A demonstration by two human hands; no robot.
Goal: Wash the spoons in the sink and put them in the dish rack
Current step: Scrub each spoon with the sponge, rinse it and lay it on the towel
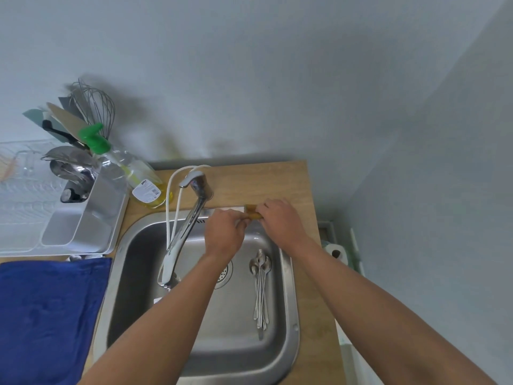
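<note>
Head view: spoons [261,284] lengthwise in sink [291,315], bowls toward wall; both hands' fingers [238,222] pinching yellow sponge [253,212].

Both hands meet at the back rim of the sink [291,315], the left hand [226,232] and right hand [279,220] holding a yellow sponge [251,211], while a bunch of spoons [261,284] lies in the sink.

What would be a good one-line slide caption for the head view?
Both hands hold a yellow sponge at the sink rim; spoons lie unwashed in the basin.
</note>
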